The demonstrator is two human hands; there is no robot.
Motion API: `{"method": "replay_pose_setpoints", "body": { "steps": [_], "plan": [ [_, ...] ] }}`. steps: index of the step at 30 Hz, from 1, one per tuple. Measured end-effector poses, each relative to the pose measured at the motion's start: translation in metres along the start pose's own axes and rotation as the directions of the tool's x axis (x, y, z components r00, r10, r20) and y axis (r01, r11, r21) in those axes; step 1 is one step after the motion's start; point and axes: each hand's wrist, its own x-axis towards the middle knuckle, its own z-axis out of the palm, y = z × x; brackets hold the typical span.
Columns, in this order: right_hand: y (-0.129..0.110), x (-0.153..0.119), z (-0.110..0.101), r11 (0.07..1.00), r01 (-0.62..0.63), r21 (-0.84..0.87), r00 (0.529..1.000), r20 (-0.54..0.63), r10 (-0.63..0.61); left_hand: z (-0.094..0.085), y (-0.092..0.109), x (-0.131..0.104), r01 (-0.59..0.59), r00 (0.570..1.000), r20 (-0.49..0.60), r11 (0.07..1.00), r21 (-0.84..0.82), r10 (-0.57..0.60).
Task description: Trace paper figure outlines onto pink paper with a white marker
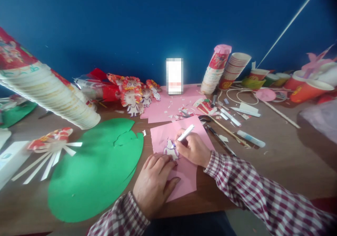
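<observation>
My right hand (pixel 195 149) grips a white marker (pixel 186 132), its dark tip down on a small white paper cut-out figure (pixel 170 152) with purple outlines. The figure lies on a sheet of pink paper (pixel 184 185) at the table's front. My left hand (pixel 155 180) rests flat with fingers stretched out, its fingertips over the lower part of the figure and the pink sheet. To its left lies a large round green sheet (pixel 86 180) with torn cuts along its upper edge.
Tall stacks of paper cups (pixel 47 85) lean at the left, and more cup stacks (pixel 214 69) stand at the back right. Decorated paper figures (pixel 131 95) lie at the back. Paper scraps, a glue tube (pixel 251 139), a thin stick (pixel 226 128) and other cups (pixel 310 90) are on the right.
</observation>
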Motion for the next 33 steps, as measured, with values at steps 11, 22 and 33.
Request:
{"method": "replay_pose_setpoints", "body": {
  "steps": [11,22,33],
  "plan": [
    [0.0031,0.0023,-0.0046,0.953,-0.077,0.292,0.987,-0.112,0.114,0.0003,0.0003,0.0011,0.018,1.000,0.005,1.000,-0.018,-0.018],
    [0.0001,-0.0003,-0.0031,0.983,-0.045,0.175,0.992,-0.110,0.065,-0.0027,0.0037,0.0005,0.028,1.000,0.004,0.999,-0.044,-0.027],
    [-0.0029,-0.0039,-0.0010,1.000,0.017,0.020,0.995,-0.099,-0.015,-0.0020,0.0030,0.0011,0.028,1.000,0.000,0.999,-0.039,-0.029]
  ]
}}
